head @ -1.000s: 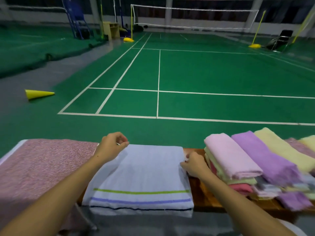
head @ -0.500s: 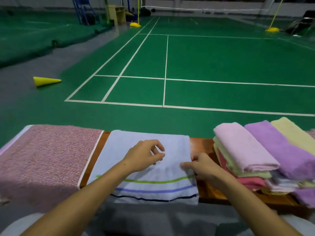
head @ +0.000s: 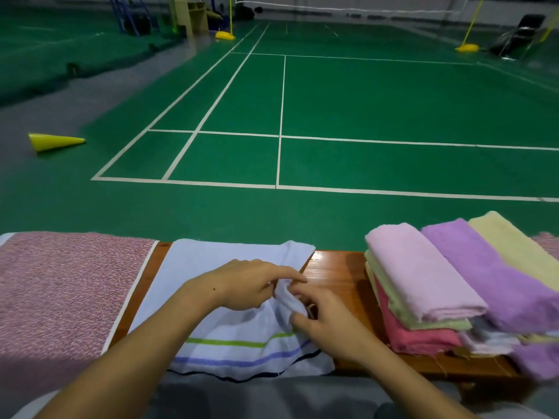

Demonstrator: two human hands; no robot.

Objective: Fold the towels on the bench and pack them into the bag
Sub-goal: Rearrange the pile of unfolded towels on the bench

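Left grip point(head: 248, 284) and right grip point(head: 325, 320) pinch together, fingers curled

Across the lower frame we see a wooden bench point(head: 334, 269): pink speckled towel point(head: 60, 285) at left, striped pale-blue towel point(head: 217, 331) in the middle, stacked folded towels point(head: 453, 297) at right.

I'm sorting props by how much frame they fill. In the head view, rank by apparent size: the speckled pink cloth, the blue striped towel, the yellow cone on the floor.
1. speckled pink cloth, though cut off at the frame edge
2. blue striped towel, partly hidden by hands
3. yellow cone, smallest, but also farthest away
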